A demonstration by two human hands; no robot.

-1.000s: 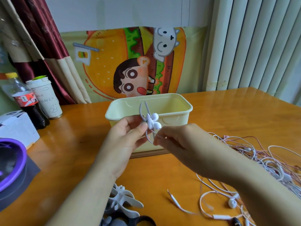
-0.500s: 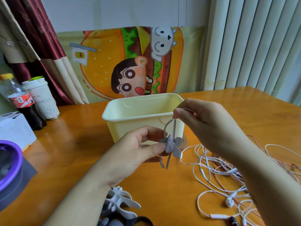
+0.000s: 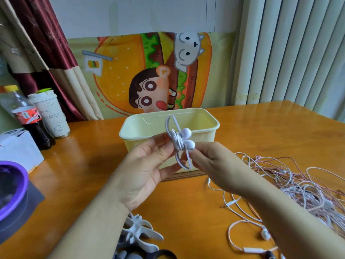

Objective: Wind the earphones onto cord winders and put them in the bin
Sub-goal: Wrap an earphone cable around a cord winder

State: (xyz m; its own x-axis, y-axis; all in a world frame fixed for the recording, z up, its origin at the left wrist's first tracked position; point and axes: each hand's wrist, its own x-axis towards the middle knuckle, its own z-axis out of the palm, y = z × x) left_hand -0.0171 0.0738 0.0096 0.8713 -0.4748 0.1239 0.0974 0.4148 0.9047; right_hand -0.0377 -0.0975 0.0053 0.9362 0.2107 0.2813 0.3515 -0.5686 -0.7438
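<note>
A pale grey cord winder (image 3: 177, 142) with curved prongs carries a wound white earphone, its two earbuds (image 3: 187, 138) sticking out at the right. My left hand (image 3: 147, 165) pinches the winder from the left, thumb and fingers on its body. My right hand (image 3: 211, 161) pinches it from the right, just under the lower earbud. Both hold it in the air in front of the cream plastic bin (image 3: 205, 126), which looks empty as far as its inside shows.
A tangle of white and pink earphones (image 3: 291, 186) covers the table at the right. Spare white and black winders (image 3: 140, 238) lie near the front edge under my left arm. At the left stand a cola bottle (image 3: 28, 116), a paper cup (image 3: 50, 113), a white box (image 3: 17, 148) and a purple-rimmed container (image 3: 11, 187).
Half a second ago my right hand was raised above the winder, pulling cord up. Now it is down at the winder's right side, and the winder sits higher with both earbuds showing.
</note>
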